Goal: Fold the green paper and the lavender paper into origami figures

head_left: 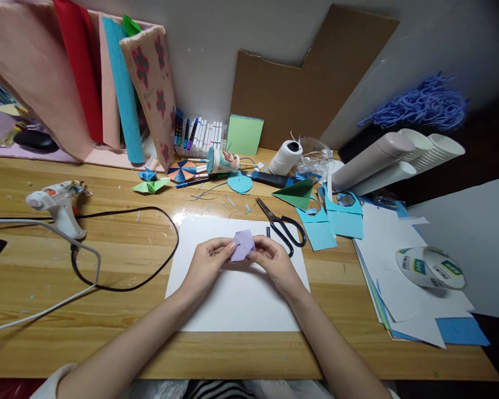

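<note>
Over a white sheet (241, 305) on the wooden table (336, 310), 1 piece of folded purple paper (243, 244) is held between 2 hands. The left hand (210, 257) pinches its left edge, thumb laid on the upper face; the right hand (276, 257) pinches its lower right edge; the fingers behind the fold are largely hidden. Judged by appearance, the paper should prove very light, crisp along its creases and matt enough not to slip, yet easily crushed or torn by a hard squeeze; opposite edges, where layers probably overlap, offer the best hold, with fingertips only. Counted near the hands: 1 pair of scissors (274, 217), just beyond the right hand and partly over the sheet; 1 dark green folded triangle (295, 194); 1 light blue disc (240, 182); 1 spool of white thread (283, 160); and 1 printed paper cup (224, 160) lying on its side. Farther out: 1 glue gun (62, 210) at left, 1 roll of tape (411, 266) on stacked papers (395, 293) at right, and 1 light green pad (244, 134) at the back. Markers (203, 134) stand beside it, too closely packed for a sure count.
</note>
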Demonstrator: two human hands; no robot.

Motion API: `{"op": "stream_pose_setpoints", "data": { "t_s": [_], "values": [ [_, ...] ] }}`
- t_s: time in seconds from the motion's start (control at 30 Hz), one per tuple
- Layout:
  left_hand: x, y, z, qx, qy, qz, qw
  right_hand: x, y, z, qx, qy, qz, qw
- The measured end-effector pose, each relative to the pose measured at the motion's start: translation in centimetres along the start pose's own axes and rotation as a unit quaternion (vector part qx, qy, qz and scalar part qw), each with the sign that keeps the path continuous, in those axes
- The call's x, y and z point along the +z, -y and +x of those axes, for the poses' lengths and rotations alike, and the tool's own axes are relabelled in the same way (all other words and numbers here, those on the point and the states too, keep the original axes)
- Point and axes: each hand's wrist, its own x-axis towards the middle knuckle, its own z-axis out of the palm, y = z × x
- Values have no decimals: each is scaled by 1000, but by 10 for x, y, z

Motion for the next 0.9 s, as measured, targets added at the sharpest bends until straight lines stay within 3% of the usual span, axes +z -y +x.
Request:
{"op": "stream_pose_setpoints", "data": {
  "t_s": [0.17,0.47,0.7,0.9],
  "values": [
    [1,0,-1,-5,16,-14,1000,7,-1,-2,-10,-18,-16,1000],
    [3,-2,-3,27,21,51,998,10,-4,-3,-42,-77,-70,994],
    [0,-5,-1,27,49,86,995,9,1,-4,-23,-35,-97,994],
    [-3,-6,-1,124,28,192,973,7,3,-7,-57,-13,-110,992]
  ]
}}
